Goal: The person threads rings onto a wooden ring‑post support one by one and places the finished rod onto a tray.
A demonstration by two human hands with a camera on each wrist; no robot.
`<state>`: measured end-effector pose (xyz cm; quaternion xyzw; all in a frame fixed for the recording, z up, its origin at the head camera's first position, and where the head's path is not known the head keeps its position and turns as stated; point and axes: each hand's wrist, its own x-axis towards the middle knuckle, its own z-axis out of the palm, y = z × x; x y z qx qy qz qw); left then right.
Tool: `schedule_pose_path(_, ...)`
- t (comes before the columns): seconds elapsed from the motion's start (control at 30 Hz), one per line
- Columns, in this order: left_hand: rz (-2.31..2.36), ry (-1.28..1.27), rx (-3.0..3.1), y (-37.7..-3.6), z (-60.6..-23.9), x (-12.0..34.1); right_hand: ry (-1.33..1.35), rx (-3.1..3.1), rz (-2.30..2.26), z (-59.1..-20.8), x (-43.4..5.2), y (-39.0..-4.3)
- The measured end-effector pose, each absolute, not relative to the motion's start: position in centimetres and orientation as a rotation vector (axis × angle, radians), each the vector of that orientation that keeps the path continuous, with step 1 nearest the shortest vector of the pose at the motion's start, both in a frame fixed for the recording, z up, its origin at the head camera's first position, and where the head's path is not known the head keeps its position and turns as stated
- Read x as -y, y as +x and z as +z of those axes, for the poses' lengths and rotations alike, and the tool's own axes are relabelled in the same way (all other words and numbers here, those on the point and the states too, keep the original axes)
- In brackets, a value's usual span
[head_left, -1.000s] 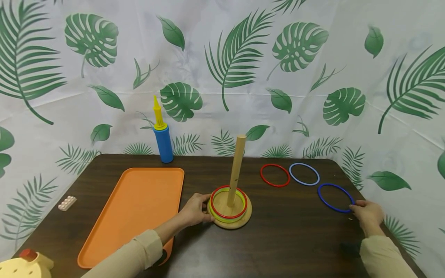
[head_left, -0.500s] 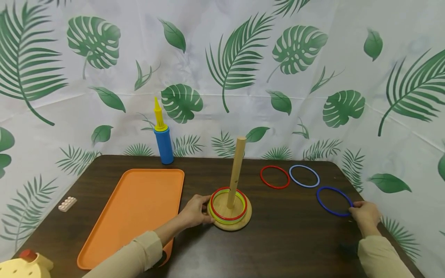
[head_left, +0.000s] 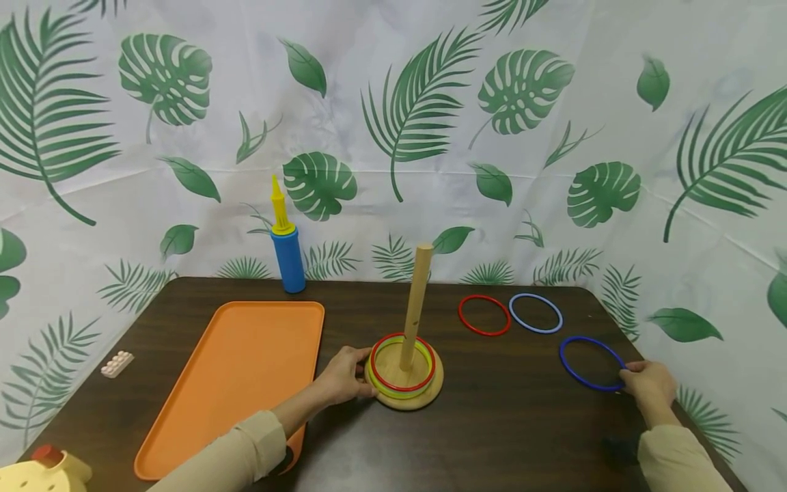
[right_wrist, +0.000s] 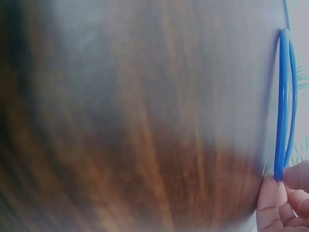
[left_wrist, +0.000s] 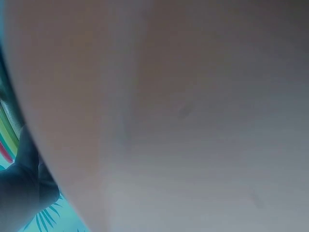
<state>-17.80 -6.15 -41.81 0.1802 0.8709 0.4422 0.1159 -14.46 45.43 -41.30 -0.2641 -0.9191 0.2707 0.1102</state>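
A wooden ring-toss stand [head_left: 417, 307] stands upright on the table, its round base [head_left: 433, 396] encircled at the peg's foot by a red ring [head_left: 402, 389] and yellow-green rings [head_left: 393, 394]. My left hand [head_left: 343, 376] holds the left edge of that base with fingers and thumb; in the left wrist view it is a dark shape [left_wrist: 29, 183] beside the rings. At the right, my right hand [head_left: 650, 386] pinches the near right edge of a dark blue ring [head_left: 568, 369]. The right wrist view shows this blue ring [right_wrist: 282, 106] edge-on between thumb and fingers [right_wrist: 270, 203].
Behind the dark blue ring lie another red ring [head_left: 484, 334] and a light blue ring [head_left: 535, 331]. An orange tray [head_left: 246, 369] is on the left, with a blue and yellow hand pump [head_left: 287, 256] behind it. A pink toy brick [head_left: 117, 364] and a pale yellow object [head_left: 52, 473] sit farther left.
My right hand has drawn the dark blue ring slightly toward me, farther from the light blue one. The left hand stays at the stand's base.
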Motion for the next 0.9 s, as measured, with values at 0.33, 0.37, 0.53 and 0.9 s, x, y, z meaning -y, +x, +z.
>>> schedule_pose_path(0.33,1.292,0.530,-2.556,-17.8,-41.9,6.3,-0.735,2.646,0.885,-41.8,-45.2,-13.8)
schedule_pose_path(0.37,1.289,0.524,-2.559,-17.8,-41.9,6.3,-0.730,2.631,0.919,-41.9,-45.1,-13.8)
schedule_pose_path(0.53,1.283,0.531,-2.566,-17.7,-41.9,6.3,-0.742,2.521,1.155,-41.9,-44.2,-13.9)
schedule_pose_path(0.9,1.292,0.532,-2.560,-17.7,-41.8,6.2,-0.677,2.290,1.497,-39.9,-39.9,-15.8)
